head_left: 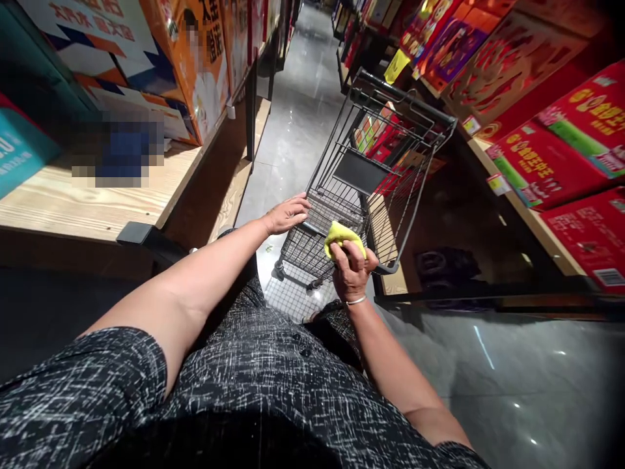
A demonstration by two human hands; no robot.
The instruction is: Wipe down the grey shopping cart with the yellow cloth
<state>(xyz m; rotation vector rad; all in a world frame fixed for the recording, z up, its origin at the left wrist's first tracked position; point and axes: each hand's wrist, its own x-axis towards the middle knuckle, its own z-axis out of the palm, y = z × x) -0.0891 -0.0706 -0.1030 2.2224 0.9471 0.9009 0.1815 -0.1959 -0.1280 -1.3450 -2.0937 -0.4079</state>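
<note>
A grey wire shopping cart [360, 173] stands in front of me, its black handle at the far end. My left hand [288, 214] rests at the cart's near left rim, fingers stretched out and touching the edge. A crumpled yellow cloth [344, 234] is in my right hand [352, 268], with the fingers bent into it. That hand hovers over the near end of the basket. Whether the cloth touches the wire, I cannot tell. A pale bracelet [356, 300] circles the right wrist.
On the left, a wooden shelf [161, 195] bears large boxes, including an orange and white carton [195, 78]. Red gift boxes [541, 166] line the right shelf. A yellow tag [397, 66] hangs beside the cart handle. The tiled aisle [305, 85] runs on beyond the cart.
</note>
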